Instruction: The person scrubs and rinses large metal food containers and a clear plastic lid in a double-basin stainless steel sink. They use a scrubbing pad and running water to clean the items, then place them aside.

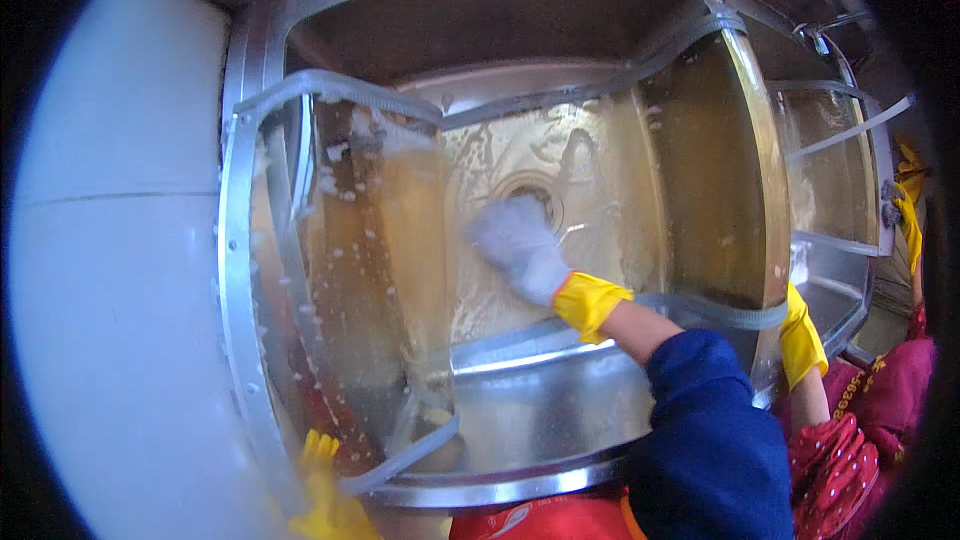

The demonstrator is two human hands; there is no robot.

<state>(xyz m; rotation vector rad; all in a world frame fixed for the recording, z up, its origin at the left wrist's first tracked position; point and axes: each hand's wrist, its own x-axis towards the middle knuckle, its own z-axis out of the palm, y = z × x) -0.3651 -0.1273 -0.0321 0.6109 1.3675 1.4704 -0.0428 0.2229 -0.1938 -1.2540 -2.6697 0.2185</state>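
My right hand (pixel 521 247), in a yellow rubber glove with a blurred pale grey cloth or mitt over the fingers, is over the wet sink floor beside the round drain (pixel 529 191). Whether its fingers are closed is hidden. My left hand (pixel 330 491), in a yellow rubber glove, is blurred at the lower left, by the lower end of a metal-edged frame (pixel 234 247). The frame stands in the stainless steel sink, with brownish, shiny panels (pixel 367 240) and ribbed grey strips along its edges. Foam spots cling to the left panel.
A pale tiled wall (pixel 120 262) rises at left. The sink's front rim (pixel 510 491) curves before me. At right are a co-worker's yellow-gloved hand (pixel 802 337), another yellow-gloved hand (pixel 909 229) with a grey scouring pad (pixel 891 204), and a similar framed panel (pixel 825 165). Taps stand behind.
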